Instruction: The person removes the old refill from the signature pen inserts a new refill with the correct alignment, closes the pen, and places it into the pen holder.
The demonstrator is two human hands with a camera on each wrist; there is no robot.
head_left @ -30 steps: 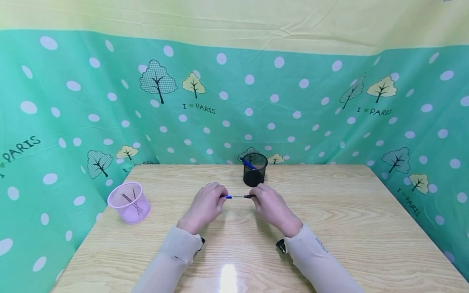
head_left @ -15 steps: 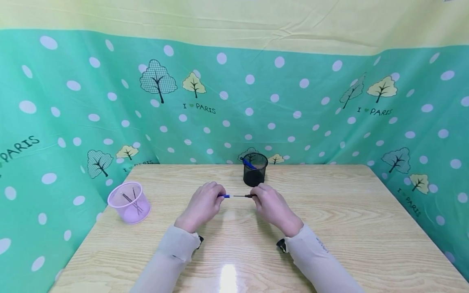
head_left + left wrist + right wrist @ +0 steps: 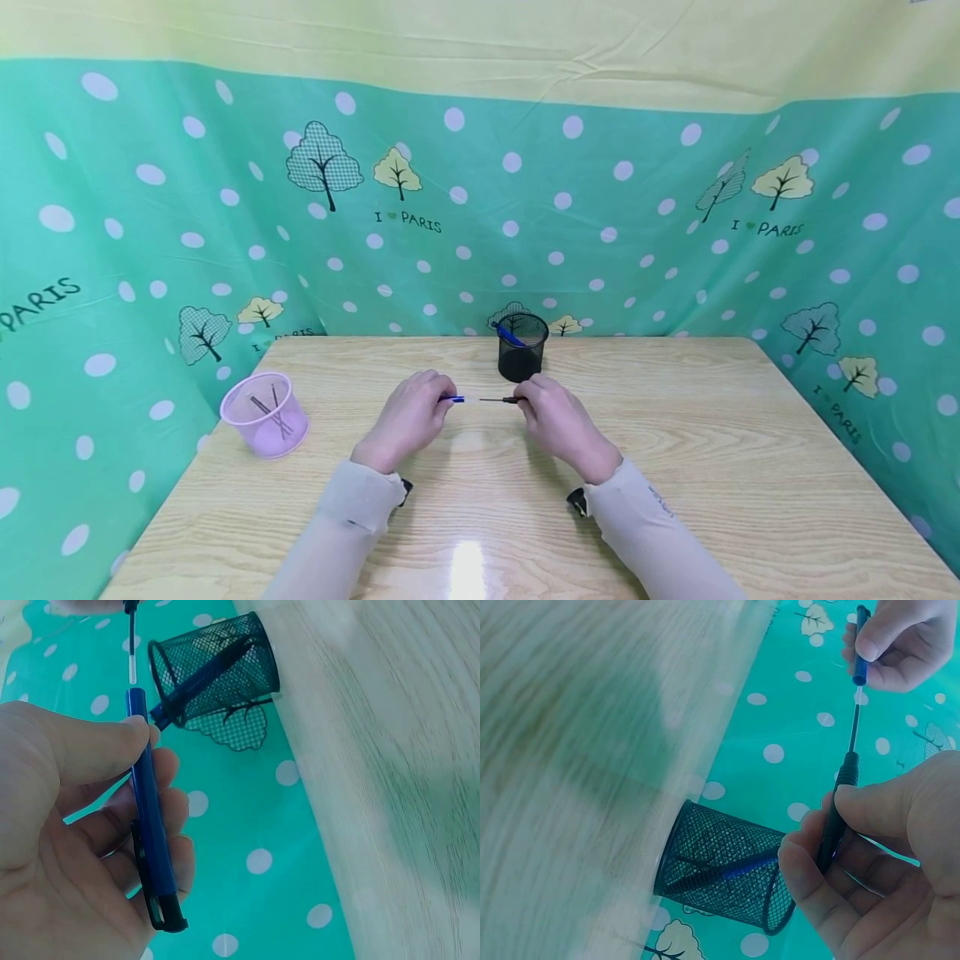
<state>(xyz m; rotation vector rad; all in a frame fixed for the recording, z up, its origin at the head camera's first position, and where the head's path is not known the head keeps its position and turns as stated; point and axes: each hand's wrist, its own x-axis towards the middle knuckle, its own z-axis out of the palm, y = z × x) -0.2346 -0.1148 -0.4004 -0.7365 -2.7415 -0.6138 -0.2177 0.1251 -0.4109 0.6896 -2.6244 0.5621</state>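
My left hand [image 3: 408, 421] pinches the blue pen barrel [image 3: 150, 802] between thumb and fingers, its black clip toward the palm. In my right hand [image 3: 558, 425] is the black ribbed grip section of the pen [image 3: 838, 806], pinched by thumb and fingertips. From that grip section a thin refill [image 3: 492, 400] points toward the barrel. The refill's clear end stands just outside the barrel's open mouth, a small gap showing in the left wrist view. Both pieces are held nearly in line above the table.
Behind the hands stands a black mesh pen cup [image 3: 520, 362] with a blue pen [image 3: 510, 335] leaning in it. A pink mesh cup [image 3: 273, 437] with several thin dark sticks is at the left of the wooden table [image 3: 675, 467]. A polka-dot curtain [image 3: 420, 283] surrounds the table.
My left hand has moved left with the blue barrel, widening the space between the hands. The refill's end has come clear of the barrel. The right hand has barely moved.
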